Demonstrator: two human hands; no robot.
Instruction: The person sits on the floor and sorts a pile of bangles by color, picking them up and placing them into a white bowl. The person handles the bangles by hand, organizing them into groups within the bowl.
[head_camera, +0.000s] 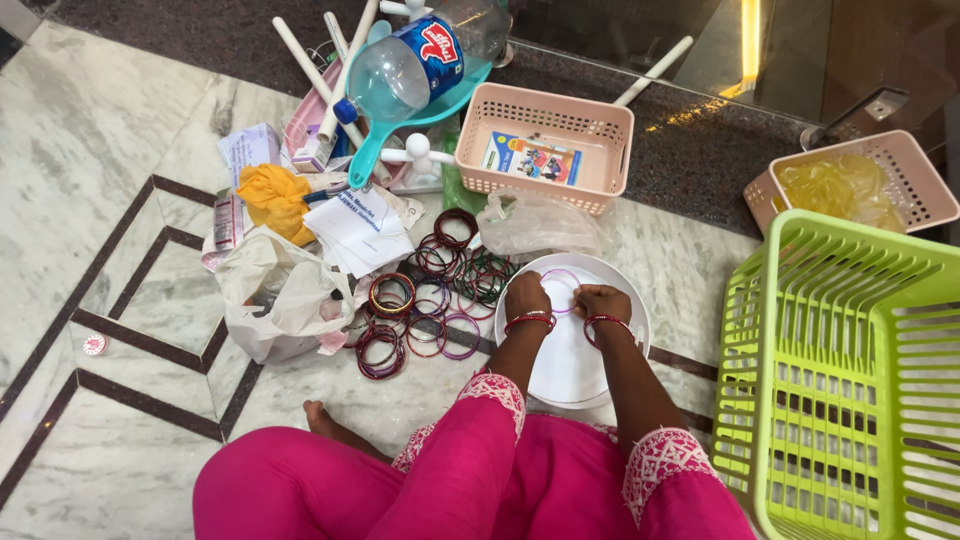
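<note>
**Both hands on a thin bangle over a white plate**

Pink-clad knees (400, 490) fill the bottom of the view, with a bare foot (318, 418) resting on the marble floor (110, 150) to the left. Both forearms reach forward over a round white plate (575, 375) that lies on the floor. Held between the left hand (527, 297) and the right hand (601, 301) is a thin pale purple bangle (561, 290), just above the plate; the fingers of each hand are curled and pinching its rim, one on each side. Each wrist carries red bangles.

Just left of the plate lies a spread of loose bangles (430, 300) in dark red, purple and green, some stacked. Further left sit a crumpled white plastic bag (275, 290), a yellow cloth (275, 200) and some papers (365, 230). Behind them an empty plastic bottle (420, 60) rests on a teal scoop. A pink basket (545, 145) stands beyond the plate, a second pink basket (860, 185) with yellow contents lies far right, and a large green basket (850, 380) stands at the right edge.
</note>
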